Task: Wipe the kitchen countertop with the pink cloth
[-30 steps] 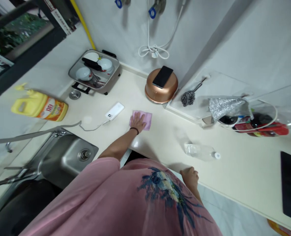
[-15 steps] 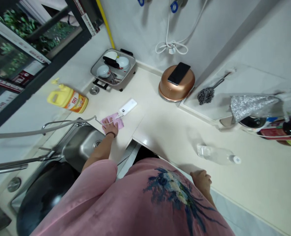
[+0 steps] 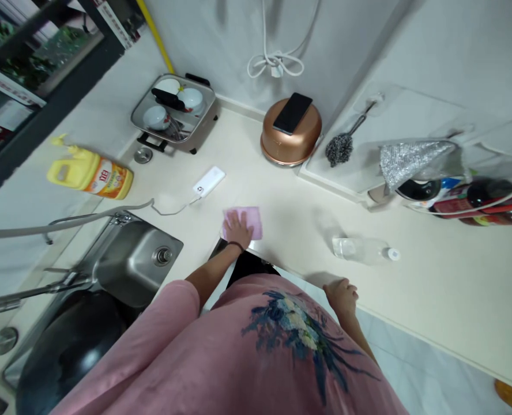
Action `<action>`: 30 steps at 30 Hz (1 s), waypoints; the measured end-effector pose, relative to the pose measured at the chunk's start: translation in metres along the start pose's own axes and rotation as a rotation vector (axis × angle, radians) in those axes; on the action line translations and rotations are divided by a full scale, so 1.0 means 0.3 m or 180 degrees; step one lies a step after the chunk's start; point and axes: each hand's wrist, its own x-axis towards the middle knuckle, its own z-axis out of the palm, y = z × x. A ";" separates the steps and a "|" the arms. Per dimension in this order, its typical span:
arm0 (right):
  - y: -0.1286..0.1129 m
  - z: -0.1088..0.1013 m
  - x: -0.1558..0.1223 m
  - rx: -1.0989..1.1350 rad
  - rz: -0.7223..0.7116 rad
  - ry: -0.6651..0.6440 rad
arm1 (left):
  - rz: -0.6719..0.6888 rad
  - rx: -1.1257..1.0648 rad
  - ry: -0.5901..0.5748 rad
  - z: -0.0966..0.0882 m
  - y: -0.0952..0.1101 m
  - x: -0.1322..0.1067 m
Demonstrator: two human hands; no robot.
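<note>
My left hand (image 3: 237,228) lies flat, fingers spread, on a pink cloth (image 3: 251,222) pressed to the cream countertop (image 3: 282,213) near its front edge. A black band circles that wrist. My right hand (image 3: 341,294) rests curled on the counter's front edge, below a clear plastic bottle (image 3: 362,251) lying on its side; nothing shows in it. A white power bank (image 3: 209,181) with a cable lies just up and left of the cloth.
A steel sink (image 3: 132,262) and a dark wok (image 3: 66,351) are at the left. A yellow detergent bottle (image 3: 89,173), a dish tray (image 3: 174,112), a copper pot (image 3: 290,138) with a phone on top, a steel scrubber (image 3: 339,147) and sauce bottles (image 3: 467,199) line the back.
My left hand slid the pink cloth left toward the sink, then back right along the counter's front edge. My right hand stayed on the counter edge.
</note>
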 end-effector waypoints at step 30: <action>0.010 0.010 -0.047 0.0107 0.0205 -0.0271 | 0.2628 0.0039 -0.0249 0.021 0.700 0.288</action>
